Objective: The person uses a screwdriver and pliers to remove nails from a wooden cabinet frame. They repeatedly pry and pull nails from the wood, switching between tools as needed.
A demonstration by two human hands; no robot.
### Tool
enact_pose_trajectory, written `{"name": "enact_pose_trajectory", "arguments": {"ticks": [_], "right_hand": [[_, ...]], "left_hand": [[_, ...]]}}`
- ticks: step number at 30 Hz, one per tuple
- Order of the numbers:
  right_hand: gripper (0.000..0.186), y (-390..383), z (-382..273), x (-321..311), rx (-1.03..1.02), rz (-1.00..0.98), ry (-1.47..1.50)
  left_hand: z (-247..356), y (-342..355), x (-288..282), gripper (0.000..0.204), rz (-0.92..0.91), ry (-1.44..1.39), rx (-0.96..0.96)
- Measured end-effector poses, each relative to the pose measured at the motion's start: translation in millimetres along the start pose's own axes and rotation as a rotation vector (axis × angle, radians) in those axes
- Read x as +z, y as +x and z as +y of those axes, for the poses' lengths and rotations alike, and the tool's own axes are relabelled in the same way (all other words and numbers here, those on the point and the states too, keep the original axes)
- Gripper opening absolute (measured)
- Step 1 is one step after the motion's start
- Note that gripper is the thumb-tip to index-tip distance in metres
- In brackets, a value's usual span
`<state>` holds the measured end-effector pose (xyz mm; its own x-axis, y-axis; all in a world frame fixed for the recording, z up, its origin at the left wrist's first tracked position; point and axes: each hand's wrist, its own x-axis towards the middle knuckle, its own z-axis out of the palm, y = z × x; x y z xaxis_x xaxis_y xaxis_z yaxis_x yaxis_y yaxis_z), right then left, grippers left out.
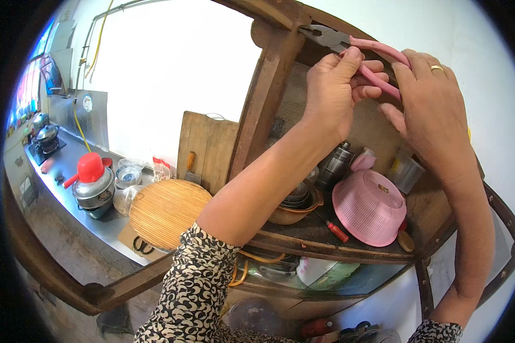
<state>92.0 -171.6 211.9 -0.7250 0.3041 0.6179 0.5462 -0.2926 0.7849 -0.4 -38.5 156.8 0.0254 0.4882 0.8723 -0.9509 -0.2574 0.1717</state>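
Up at the top of a wooden cabinet frame [270, 86], a pair of pliers [377, 46] with pink-covered handles lies slanted, its jaws against the upright post near the corner. My left hand [337, 86] pinches the pliers just behind the pivot, thumb and forefinger closed on the lower handle. My right hand [432, 103] curls over the handle ends, its thumb held off below them. Whether the jaws bite on anything small at the wood cannot be made out.
Below my hands, the shelf holds a pink basket [365, 207], a red-handled screwdriver [336, 231], a dark flask [336, 164] and a brown clay pot [294, 212]. Leftward, a metal counter carries a round slatted board [169, 214], a wooden cutting board [208, 150] and a red dipper [90, 168] on pots.
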Motion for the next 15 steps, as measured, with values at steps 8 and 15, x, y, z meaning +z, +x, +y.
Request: {"name": "enact_pose_trajectory", "arguments": {"ticks": [8, 15], "right_hand": [[0.053, 18.6, -5.6, 4.8, 0.016, 0.080, -0.187], [0.030, 21.4, 10.9, 24.8, -0.036, 0.185, -0.257]], "left_hand": [[1.0, 4.3, -3.3, 0.028, -0.052, -0.056, 0.024], [-0.7, 9.1, 2.9, 0.026, -0.060, -0.085, 0.022]]}}
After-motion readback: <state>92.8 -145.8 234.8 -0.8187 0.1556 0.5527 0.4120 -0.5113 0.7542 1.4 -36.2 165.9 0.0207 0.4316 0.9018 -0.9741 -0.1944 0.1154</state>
